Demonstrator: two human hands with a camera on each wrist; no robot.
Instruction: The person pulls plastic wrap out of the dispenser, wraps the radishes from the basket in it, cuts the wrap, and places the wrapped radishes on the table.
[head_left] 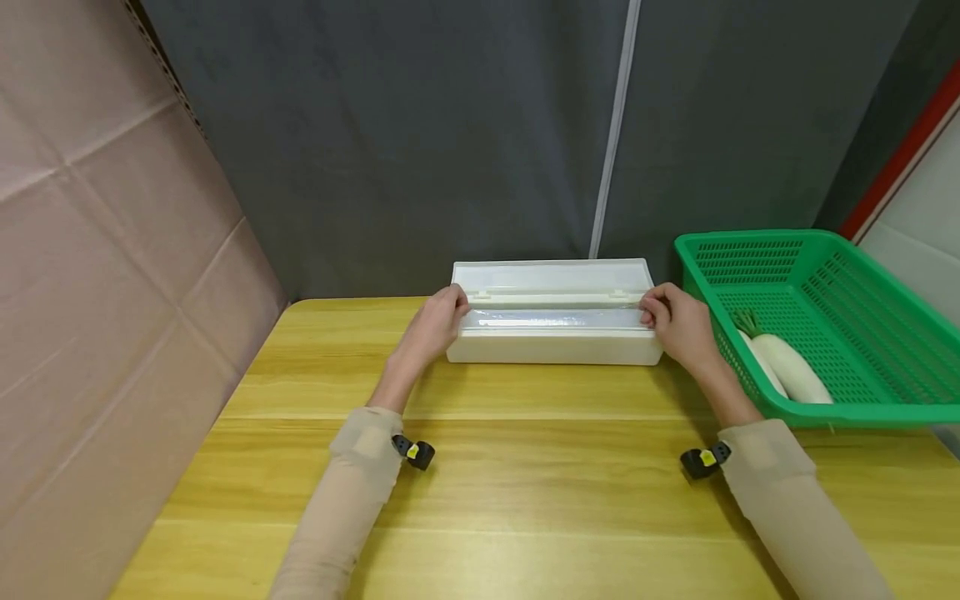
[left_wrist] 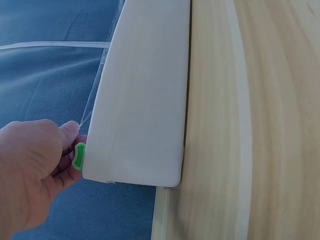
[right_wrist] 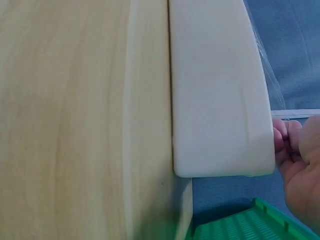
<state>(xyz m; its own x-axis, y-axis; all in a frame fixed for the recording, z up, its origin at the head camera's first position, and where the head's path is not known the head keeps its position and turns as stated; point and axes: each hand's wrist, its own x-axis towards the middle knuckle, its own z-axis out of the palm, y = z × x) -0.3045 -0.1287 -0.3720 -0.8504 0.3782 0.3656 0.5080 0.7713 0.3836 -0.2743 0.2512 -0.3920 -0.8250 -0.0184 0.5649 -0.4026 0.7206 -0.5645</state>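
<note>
A long white cling film dispenser (head_left: pixel 555 348) sits near the table's back edge, its lid (head_left: pixel 555 273) raised toward the curtain. Clear cling film (head_left: pixel 555 318) stretches across its opening. At the left end, my left hand (head_left: pixel 438 321) pinches a corner of the film between thumb and finger. My right hand (head_left: pixel 678 325) pinches the film's opposite corner at the right end. In the left wrist view, a small green plastic piece (left_wrist: pixel 78 156) shows at the dispenser's end, beside the curled fingers. The right wrist view shows the film (right_wrist: pixel 270 75) running along the dispenser's far edge to the fingertips.
A green plastic basket (head_left: pixel 892 412) stands at the right, close beside my right hand, with white radishes (head_left: pixel 791 369) inside. The wooden table (head_left: pixel 555 483) extends toward me. Behind it hangs a dark grey curtain (head_left: pixel 405 150); a pinkish sheet (head_left: pixel 112 275) covers the left side.
</note>
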